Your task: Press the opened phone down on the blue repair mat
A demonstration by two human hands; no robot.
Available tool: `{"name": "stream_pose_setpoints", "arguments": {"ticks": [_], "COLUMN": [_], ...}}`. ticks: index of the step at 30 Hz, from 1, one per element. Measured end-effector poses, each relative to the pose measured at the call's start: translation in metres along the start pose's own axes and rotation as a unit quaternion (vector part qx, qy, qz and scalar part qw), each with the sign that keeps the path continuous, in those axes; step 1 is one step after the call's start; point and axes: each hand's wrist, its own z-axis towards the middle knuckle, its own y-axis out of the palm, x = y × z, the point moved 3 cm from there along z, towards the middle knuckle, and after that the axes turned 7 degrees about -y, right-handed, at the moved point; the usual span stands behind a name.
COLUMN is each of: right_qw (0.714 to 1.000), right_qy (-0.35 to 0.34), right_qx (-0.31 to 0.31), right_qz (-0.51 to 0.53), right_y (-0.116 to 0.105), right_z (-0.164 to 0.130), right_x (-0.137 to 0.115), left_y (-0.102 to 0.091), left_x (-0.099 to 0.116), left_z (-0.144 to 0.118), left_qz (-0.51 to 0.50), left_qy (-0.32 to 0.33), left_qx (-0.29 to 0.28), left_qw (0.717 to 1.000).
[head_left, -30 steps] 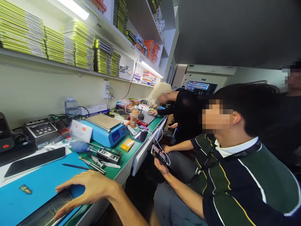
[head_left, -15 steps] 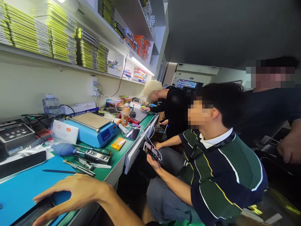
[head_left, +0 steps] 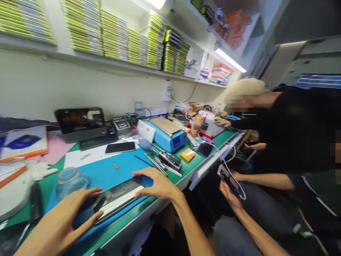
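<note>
Both hands lay flat and spread, neither grip closed on anything. From the head view, the left hand point(head_left: 70, 213) rested fingers-forward on the near-left end of a dark slab point(head_left: 117, 195), and the right hand point(head_left: 157, 183) pressed its far-right end. That slab lay on a blue mat point(head_left: 106, 172) on the bench point(head_left: 198, 161), its long axis slanting from near left to far right, spanning hand to hand. Beyond the left hand stood a glass jar point(head_left: 69, 180); just past the right lay tweezers point(head_left: 156, 165). Each hand was equally near its own end.
</note>
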Motion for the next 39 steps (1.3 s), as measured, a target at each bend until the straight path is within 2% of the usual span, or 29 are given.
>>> {"name": "stream_pose_setpoints", "arguments": {"ticks": [3,9,13,16,19,23,28,32,39], "right_qw": [1.0,0.999,0.999,0.999,0.999,0.999,0.998,0.997,0.997], "right_qy": [0.016,0.032,0.033,0.03,0.029,0.026,0.034,0.059,0.062], "right_qx": [-0.003,-0.02,-0.034,-0.033,-0.026,-0.022,-0.034,-0.038,-0.047], "right_qz": [0.004,0.015,0.013,0.02,0.027,0.022,0.033,0.028,0.018], "right_y": [-0.003,-0.005,-0.005,-0.005,-0.005,-0.005,-0.008,-0.008,-0.007], "right_z": [0.001,0.001,0.002,0.002,0.002,0.002,0.006,0.008,0.01], "right_x": [-0.003,-0.009,-0.005,-0.005,-0.005,-0.002,0.001,0.001,0.0], "left_y": [-0.013,-0.009,-0.006,0.004,0.011,0.003,-0.014,-0.021,-0.023], "left_x": [0.006,0.016,0.004,-0.01,-0.016,0.002,0.031,0.036,0.036], "left_z": [-0.005,0.004,-0.001,-0.003,-0.003,-0.001,0.009,0.012,0.011], "left_qz": [0.012,-0.005,-0.009,-0.008,0.004,0.013,-0.048,-0.062,-0.073], "left_qy": [-0.013,-0.025,-0.039,-0.05,-0.032,0.007,0.009,0.007,0.006], "left_qx": [-0.016,-0.044,-0.076,-0.076,-0.075,-0.063,-0.072,-0.098,-0.123], "left_qw": [1.0,0.999,0.996,0.996,0.997,0.998,0.996,0.993,0.99]}}
